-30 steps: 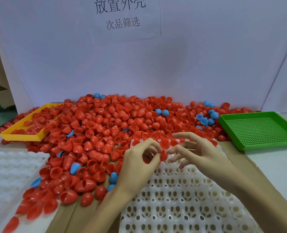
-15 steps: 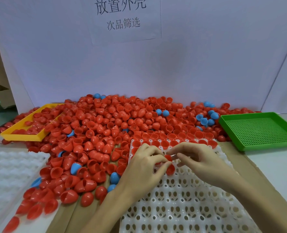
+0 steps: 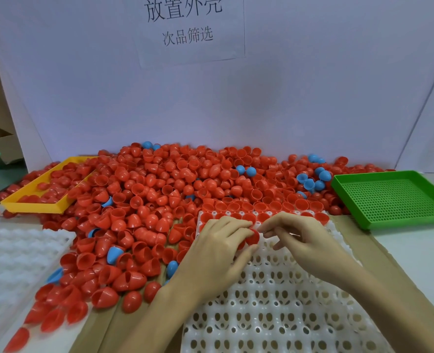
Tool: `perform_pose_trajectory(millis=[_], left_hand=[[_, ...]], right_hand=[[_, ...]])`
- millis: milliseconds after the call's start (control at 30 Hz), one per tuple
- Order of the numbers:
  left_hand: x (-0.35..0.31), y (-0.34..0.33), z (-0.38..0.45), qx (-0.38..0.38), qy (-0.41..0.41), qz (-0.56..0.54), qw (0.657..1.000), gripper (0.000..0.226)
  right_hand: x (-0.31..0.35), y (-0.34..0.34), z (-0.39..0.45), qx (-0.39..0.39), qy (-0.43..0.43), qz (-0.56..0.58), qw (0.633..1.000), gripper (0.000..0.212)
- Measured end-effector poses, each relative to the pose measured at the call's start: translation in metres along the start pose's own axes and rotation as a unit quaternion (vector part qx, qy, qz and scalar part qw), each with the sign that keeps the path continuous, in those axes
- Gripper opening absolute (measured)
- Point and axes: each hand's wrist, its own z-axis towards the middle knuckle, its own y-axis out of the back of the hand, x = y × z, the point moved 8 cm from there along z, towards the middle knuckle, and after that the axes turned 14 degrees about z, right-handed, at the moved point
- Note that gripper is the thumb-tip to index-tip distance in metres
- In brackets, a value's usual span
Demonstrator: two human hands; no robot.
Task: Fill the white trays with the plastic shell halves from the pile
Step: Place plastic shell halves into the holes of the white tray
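Observation:
A big pile of red shell halves (image 3: 172,187), with a few blue ones, covers the table's middle and back. In front of me lies a white tray (image 3: 274,301) with round pockets; its far row holds red shells (image 3: 264,216). My left hand (image 3: 221,253) is curled over the tray's upper left part and grips a red shell half (image 3: 253,236) between thumb and fingers. My right hand (image 3: 305,240) meets it from the right, and its thumb and forefinger tips pinch that shell's right edge. More red shows under the left fingers.
A second white tray (image 3: 15,263) lies at the left edge. At the back left, a yellow tray (image 3: 32,207) is partly buried in shells. A green perforated tray (image 3: 389,200) stands at the right. A white backdrop with a paper sign closes the rear.
My right hand, spread over the far row a second ago, has drawn its fingers together at the shell in my left hand. Both hands have shifted slightly toward me.

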Motion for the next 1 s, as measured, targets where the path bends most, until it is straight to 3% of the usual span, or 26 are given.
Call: perform_pose_trajectory(millis=[167, 267, 400, 500, 633, 700, 800, 1000], left_hand=[[0.003, -0.024, -0.004, 0.125, -0.016, 0.012, 0.992, 0.057], [0.005, -0.030, -0.005, 0.156, -0.017, 0.013, 0.987, 0.061], [0.004, -0.029, -0.006, 0.164, -0.019, 0.009, 0.986, 0.066], [0.007, -0.017, -0.002, 0.107, -0.006, -0.011, 0.994, 0.057], [0.043, 0.000, 0.005, -0.001, 0.117, -0.067, 0.991, 0.041], [0.069, 0.001, 0.010, -0.017, 0.183, -0.046, 0.982, 0.040], [0.102, -0.006, 0.022, 0.009, 0.232, -0.020, 0.972, 0.041], [0.126, -0.032, 0.044, 0.111, 0.246, -0.021, 0.963, 0.043]], right_hand=[[-0.002, 0.001, 0.000, -0.004, -0.003, 0.002, 1.000, 0.038], [-0.003, 0.001, 0.000, -0.003, -0.008, 0.000, 1.000, 0.036], [-0.003, 0.001, 0.001, -0.002, -0.007, 0.001, 1.000, 0.037], [-0.005, 0.002, 0.001, -0.003, -0.006, 0.000, 1.000, 0.039], [-0.005, 0.002, 0.001, -0.008, 0.001, -0.014, 1.000, 0.039], [-0.004, 0.003, 0.001, -0.009, 0.003, -0.014, 1.000, 0.040], [-0.004, 0.004, 0.001, -0.010, 0.002, -0.020, 1.000, 0.040], [-0.001, 0.004, 0.000, -0.013, 0.000, -0.020, 1.000, 0.039]])
